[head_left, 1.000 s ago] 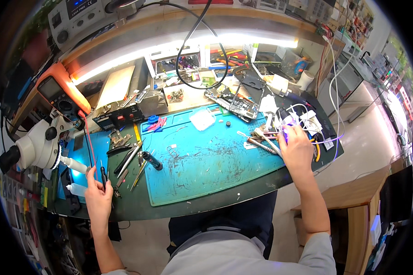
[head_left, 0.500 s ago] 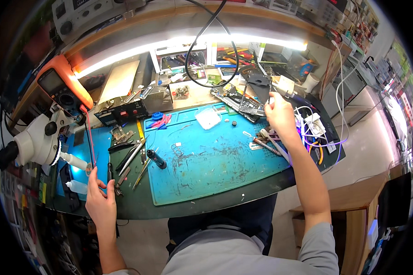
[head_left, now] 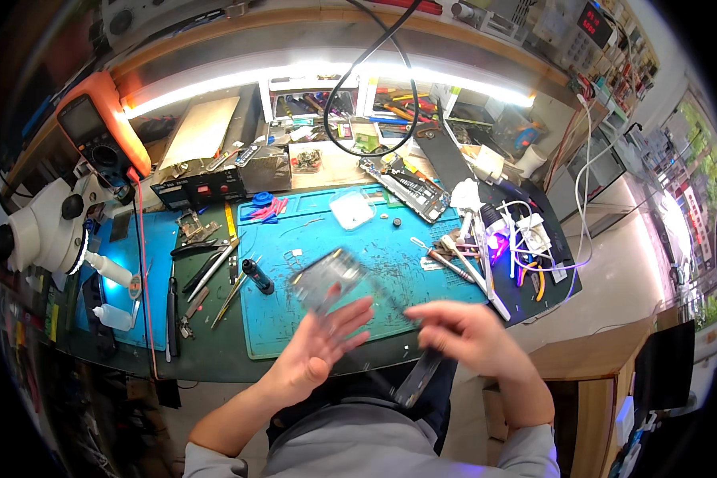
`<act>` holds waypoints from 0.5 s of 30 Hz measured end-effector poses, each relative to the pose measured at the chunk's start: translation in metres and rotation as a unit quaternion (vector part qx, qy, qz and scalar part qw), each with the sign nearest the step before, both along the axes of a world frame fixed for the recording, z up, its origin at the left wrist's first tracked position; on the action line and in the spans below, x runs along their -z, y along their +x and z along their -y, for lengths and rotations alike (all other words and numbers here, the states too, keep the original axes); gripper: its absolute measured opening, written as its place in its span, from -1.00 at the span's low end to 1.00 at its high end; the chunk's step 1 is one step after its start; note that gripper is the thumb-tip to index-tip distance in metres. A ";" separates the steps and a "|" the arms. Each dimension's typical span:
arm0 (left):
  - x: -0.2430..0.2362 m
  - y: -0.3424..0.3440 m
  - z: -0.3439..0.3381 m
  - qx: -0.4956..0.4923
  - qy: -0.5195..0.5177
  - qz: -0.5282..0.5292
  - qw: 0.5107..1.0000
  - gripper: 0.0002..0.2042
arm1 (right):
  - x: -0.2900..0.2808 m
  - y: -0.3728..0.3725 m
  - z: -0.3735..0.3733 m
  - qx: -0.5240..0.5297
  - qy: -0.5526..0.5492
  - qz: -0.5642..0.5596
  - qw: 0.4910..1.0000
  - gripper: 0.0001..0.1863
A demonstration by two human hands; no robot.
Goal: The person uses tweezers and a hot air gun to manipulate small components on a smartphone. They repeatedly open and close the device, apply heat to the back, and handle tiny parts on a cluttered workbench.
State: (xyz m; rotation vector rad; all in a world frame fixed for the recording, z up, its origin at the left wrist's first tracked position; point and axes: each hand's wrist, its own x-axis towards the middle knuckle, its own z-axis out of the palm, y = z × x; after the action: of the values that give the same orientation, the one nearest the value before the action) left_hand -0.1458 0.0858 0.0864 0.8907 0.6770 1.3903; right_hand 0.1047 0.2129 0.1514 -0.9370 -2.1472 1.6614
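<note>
Both hands meet over the front edge of the blue work mat [head_left: 311, 239], and both are blurred by motion. My left hand [head_left: 315, 350] is palm up, fingers under a flat grey, partly see-through device [head_left: 327, 280] that it holds tilted above the mat. To its right, my right hand [head_left: 464, 334] has its fingers pinched together. A thin dark strip [head_left: 417, 382] hangs from that hand toward my lap. What the strip is cannot be made out.
A black screwdriver [head_left: 256, 276] and tweezers [head_left: 215, 267] lie left on the mat, beside a white microscope [head_left: 44, 227] and an orange multimeter [head_left: 95, 131]. A clear small box [head_left: 352, 209], a circuit board [head_left: 406, 187], more tools [head_left: 462, 259] and white cables [head_left: 526, 235] with a purple light lie at the right.
My left hand came in from the tools at the far left to the front centre. My right hand drew back from the far right bench. The grey device is now held.
</note>
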 end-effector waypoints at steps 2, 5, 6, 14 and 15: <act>-0.004 0.014 -0.012 0.019 -0.022 0.051 0.998 0.30 | 0.000 -0.008 0.011 -0.020 -0.042 0.027 0.999 -0.61; -0.004 0.012 -0.012 0.010 -0.014 0.063 0.998 0.32 | -0.009 -0.018 -0.004 -0.044 -0.003 0.035 0.998 -0.77; -0.002 0.012 -0.013 0.009 -0.021 0.061 0.998 0.36 | 0.004 -0.015 -0.033 -0.037 0.180 0.016 0.983 -0.79; -0.006 0.004 -0.015 0.080 -0.104 0.226 0.965 0.34 | 0.027 -0.092 -0.187 0.104 0.459 0.366 0.802 -0.15; -0.006 0.002 -0.013 0.076 -0.109 0.226 0.965 0.33 | 0.027 -0.097 -0.191 0.081 0.435 0.408 0.799 -0.08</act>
State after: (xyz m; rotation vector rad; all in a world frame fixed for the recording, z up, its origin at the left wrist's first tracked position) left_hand -0.1442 0.0987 0.0927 0.4173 0.3913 1.2914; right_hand 0.0077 0.4037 0.1249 -1.5593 -2.7463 -0.0219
